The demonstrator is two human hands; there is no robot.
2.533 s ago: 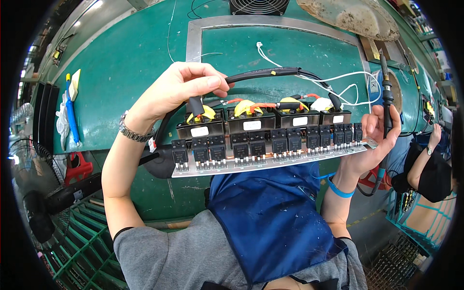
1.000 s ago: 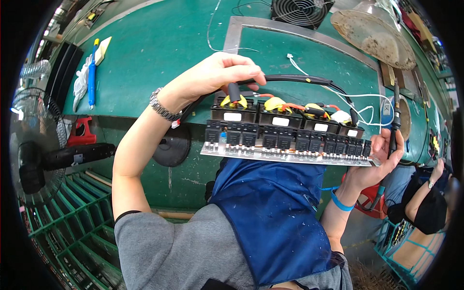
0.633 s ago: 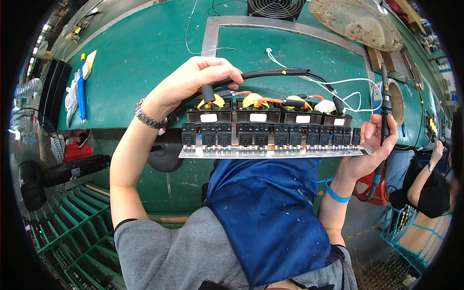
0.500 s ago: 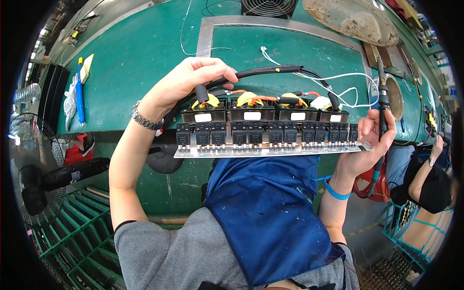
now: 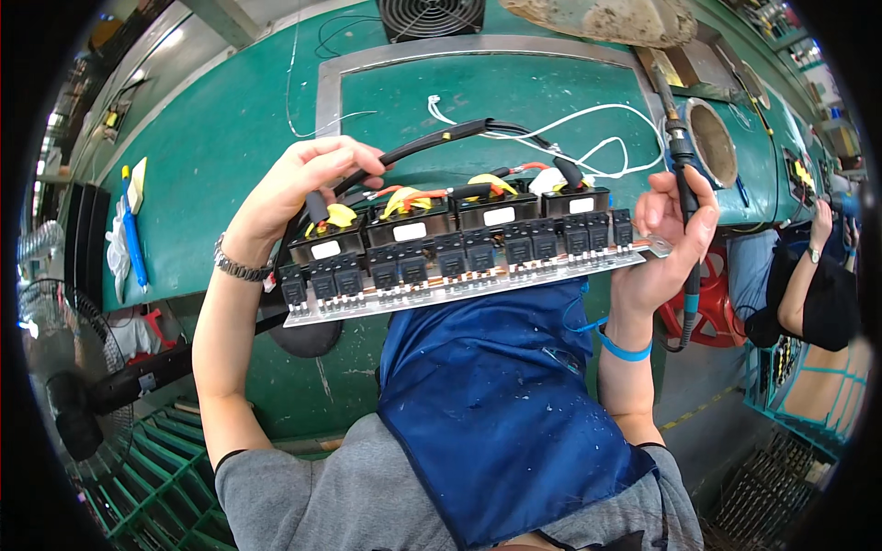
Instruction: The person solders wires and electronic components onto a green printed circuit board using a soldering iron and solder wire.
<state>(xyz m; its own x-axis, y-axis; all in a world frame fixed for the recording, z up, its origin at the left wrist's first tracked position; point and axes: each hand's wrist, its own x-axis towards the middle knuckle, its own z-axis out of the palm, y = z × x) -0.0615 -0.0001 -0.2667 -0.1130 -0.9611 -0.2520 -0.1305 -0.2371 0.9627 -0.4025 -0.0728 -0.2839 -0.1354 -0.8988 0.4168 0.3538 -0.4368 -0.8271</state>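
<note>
A long circuit board assembly (image 5: 469,287) is held up in front of my apron, tilted with its right end higher. Along it stand black box-shaped components with white labels and yellow-taped tops, and a row of small black parts (image 5: 384,268) with metal legs. My left hand (image 5: 308,179) is at its left end, fingers curled round a thick black cable (image 5: 427,140) that arches over the board. My right hand (image 5: 678,225) grips a soldering iron (image 5: 681,147), its tip end pointing away from me, and also touches the board's right end. The left palm's contact with the board is hidden.
Thin white wires (image 5: 602,110) loop behind the board on the green bench (image 5: 230,138). A blue pen-like tool (image 5: 133,234) lies at left, a black fan (image 5: 430,16) at the back. A round-mouthed container (image 5: 712,142) stands right, and a co-worker's arm (image 5: 799,275) shows beyond.
The board has shifted left in view and tilted, its left end lower and right end higher. Both hands and the soldering iron moved along with it; my head view turned slightly.
</note>
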